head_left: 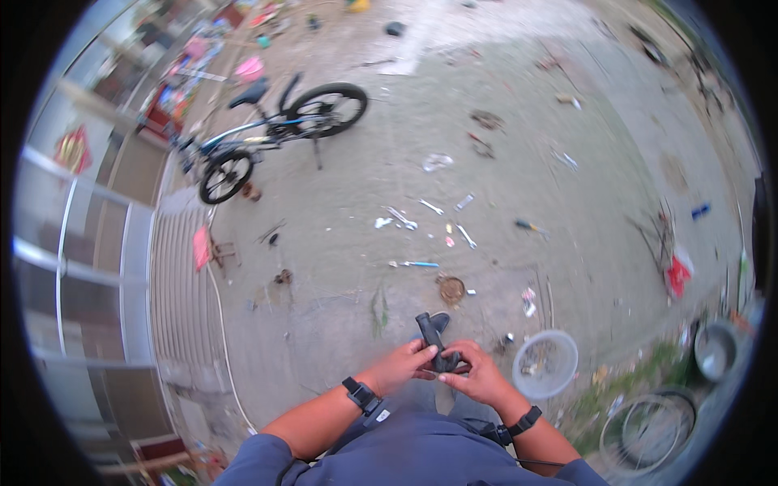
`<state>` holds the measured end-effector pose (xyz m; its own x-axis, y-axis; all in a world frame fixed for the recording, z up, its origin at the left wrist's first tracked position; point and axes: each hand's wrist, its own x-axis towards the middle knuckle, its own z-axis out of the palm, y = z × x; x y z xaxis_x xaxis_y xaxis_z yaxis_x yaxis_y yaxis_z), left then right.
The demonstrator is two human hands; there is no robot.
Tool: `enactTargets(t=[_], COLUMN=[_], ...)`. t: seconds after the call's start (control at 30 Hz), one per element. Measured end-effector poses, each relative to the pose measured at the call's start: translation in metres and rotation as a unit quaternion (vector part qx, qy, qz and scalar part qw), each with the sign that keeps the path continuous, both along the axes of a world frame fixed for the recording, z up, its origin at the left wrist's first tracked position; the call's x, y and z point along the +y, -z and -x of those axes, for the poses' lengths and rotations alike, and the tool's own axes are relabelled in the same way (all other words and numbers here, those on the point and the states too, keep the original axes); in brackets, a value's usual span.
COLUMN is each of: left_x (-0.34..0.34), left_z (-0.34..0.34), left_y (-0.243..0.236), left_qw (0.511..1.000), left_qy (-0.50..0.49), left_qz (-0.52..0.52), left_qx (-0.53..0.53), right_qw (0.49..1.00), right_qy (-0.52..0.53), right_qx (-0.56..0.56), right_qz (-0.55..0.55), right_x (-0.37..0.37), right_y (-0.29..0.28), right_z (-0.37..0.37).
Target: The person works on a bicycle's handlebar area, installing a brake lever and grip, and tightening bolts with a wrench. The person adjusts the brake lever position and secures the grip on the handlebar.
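Both hands meet in front of my body over a small black rubber part [436, 341], shaped like a handlebar grip, which sticks up between them. My left hand [403, 366] pinches its lower end from the left. My right hand [476, 374] grips it from the right, fingers curled around its base. Each wrist carries a black band. Below the hands I see my blue trousers and a dark shoe tip [440, 319].
A small blue-framed bicycle [271, 130] stands at the upper left on the concrete yard. Several tools and scraps [421, 219] lie scattered ahead. A round white basin [545, 364] sits at my right, a loose wheel [651, 421] and a metal bowl [715, 351] further right. Steps run along the left.
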<state>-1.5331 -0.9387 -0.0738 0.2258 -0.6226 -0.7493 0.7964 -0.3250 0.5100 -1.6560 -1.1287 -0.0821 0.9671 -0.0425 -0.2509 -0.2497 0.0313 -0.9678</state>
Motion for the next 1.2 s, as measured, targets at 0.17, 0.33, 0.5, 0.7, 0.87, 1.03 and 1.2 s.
enactTargets(t=[0.17, 0.33, 0.5, 0.7, 0.87, 1.03, 1.2], left_x=[0.065, 0.134, 0.208, 0.266, 0.297, 0.322, 0.334], left_z=[-0.029, -0.076, -0.132, -0.179, -0.217, -0.279, -0.383], left_y=[-0.03, -0.056, -0.08, -0.091, -0.081, -0.071, -0.067], left_qw=[0.989, 0.975, 0.972, 0.939, 0.894, 0.868, 0.854], left_qy=[-0.134, -0.14, -0.13, -0.286, -0.41, -0.474, -0.497], left_qz=[0.018, 0.015, 0.007, 0.037, 0.062, 0.051, 0.055], left_qx=[-0.055, -0.17, -0.196, -0.187, -0.169, -0.141, -0.143], right_qw=[0.984, 0.982, 0.962, 0.937, 0.936, 0.909, 0.884], right_qy=[-0.167, -0.147, -0.265, -0.34, -0.343, -0.398, -0.446], right_qx=[0.052, 0.07, 0.055, 0.078, 0.061, 0.083, 0.089], right_qz=[-0.032, -0.092, -0.049, -0.007, -0.043, -0.087, -0.109], right_x=[0.019, 0.064, 0.129, 0.189, 0.232, 0.279, 0.316], right_y=[-0.045, -0.065, -0.09, -0.109, -0.1, -0.085, -0.073], right_z=[-0.074, -0.18, -0.279, -0.368, -0.446, -0.547, -0.67])
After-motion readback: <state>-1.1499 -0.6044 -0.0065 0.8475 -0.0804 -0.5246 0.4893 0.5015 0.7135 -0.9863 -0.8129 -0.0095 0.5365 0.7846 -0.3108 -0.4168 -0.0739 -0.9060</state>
